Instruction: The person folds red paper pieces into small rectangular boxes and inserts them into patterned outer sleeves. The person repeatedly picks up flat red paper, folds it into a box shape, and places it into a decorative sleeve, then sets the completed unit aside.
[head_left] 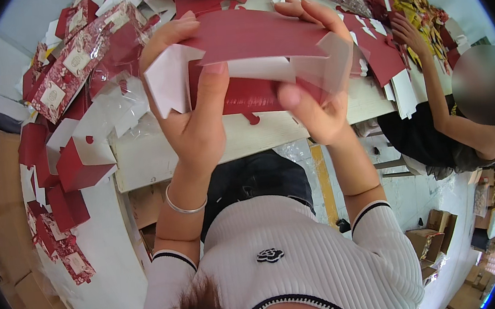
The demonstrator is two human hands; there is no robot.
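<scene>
A red cardboard box with white inner flaps is held up between my two hands, above the near edge of the table. My left hand grips its left end, thumb on the front and fingers over the far side. My right hand grips the other end the same way, its thumb near the box's lower right front. The white side flaps stick out, and the front side is partly open. The right end is blurred. Below the box, a small red tab shows against the table.
Red boxes stand at the left, beside patterned boxes and clear plastic wrap. Flat red-and-white card pieces lie at the right. Across the corner, a co-worker's hand reaches over the table. Cartons stand on the floor.
</scene>
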